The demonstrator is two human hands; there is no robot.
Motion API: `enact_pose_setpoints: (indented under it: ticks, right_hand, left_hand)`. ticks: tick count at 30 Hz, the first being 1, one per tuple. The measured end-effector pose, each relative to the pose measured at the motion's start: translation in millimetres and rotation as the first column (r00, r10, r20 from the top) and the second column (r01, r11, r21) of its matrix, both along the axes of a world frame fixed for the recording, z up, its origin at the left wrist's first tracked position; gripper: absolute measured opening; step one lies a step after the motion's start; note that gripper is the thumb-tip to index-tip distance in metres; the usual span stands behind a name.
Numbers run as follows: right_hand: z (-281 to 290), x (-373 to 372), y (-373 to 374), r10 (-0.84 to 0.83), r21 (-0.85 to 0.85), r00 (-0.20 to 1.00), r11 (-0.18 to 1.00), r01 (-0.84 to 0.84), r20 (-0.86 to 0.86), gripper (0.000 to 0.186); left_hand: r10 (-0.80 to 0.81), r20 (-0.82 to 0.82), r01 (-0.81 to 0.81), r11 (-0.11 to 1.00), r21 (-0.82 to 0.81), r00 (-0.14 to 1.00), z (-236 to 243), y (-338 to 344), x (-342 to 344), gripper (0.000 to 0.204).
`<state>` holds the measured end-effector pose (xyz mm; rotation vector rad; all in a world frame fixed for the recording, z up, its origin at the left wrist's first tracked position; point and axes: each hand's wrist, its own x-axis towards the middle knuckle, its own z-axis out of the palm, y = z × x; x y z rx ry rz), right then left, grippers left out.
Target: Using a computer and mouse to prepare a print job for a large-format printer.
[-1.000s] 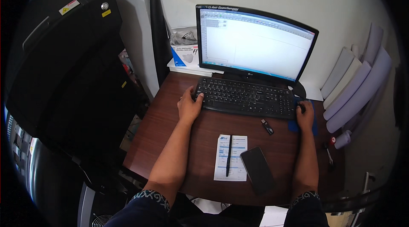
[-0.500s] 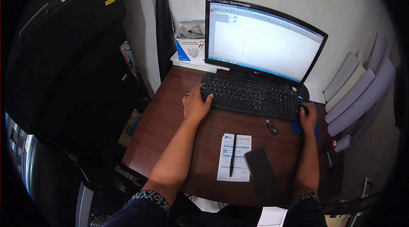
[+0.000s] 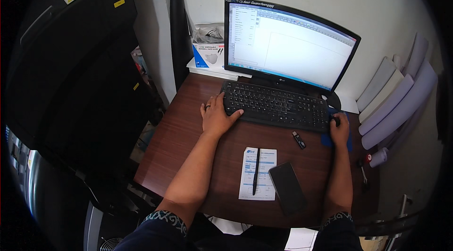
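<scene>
My left hand (image 3: pixel 216 115) rests at the left end of a black keyboard (image 3: pixel 276 105), fingers spread, thumb along its front edge. At the keyboard's right end, my right hand (image 3: pixel 339 130) is curled over a dark computer mouse (image 3: pixel 335 121), mostly covered by the fingers, on a blue mouse pad (image 3: pixel 326 140). Behind the keyboard stands a monitor (image 3: pixel 292 46), showing a drawing window with a menu list dropped down at its upper left.
Nearer me lie a black USB stick (image 3: pixel 299 140), a printed form (image 3: pixel 266 180) with a black pen (image 3: pixel 255 175) on it, and a dark phone (image 3: pixel 287 187). Paper rolls (image 3: pixel 398 105) lean at the right wall; a face mask box (image 3: pixel 207 56) sits left of the monitor. A large black machine (image 3: pixel 71 86) stands left.
A menu list has opened on the monitor, replacing a smaller panel. My left thumb has shifted right along the keyboard's front edge. The whole view has moved slightly.
</scene>
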<state>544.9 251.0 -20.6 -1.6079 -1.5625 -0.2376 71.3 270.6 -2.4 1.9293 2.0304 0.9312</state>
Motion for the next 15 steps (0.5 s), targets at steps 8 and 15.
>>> enact_pose_setpoints:
  ticks: [8, 15]
  right_hand:
    - [-0.2, 0.6, -0.8, -0.018, -0.009, 1.0, 1.0, 0.018, 0.008, 0.023]
    - [-0.5, 2.9, -1.2, -0.013, -0.014, 1.0, 1.0, 0.013, 0.002, 0.023]
  left_hand:
    - [-0.016, -0.008, 0.016, 1.0, -0.023, 1.0, 2.8, -1.2, 0.2, 0.095]
    - [-0.05, -0.044, 0.047, 0.997, -0.066, 0.998, 7.8, -2.6, 2.9, 0.101]
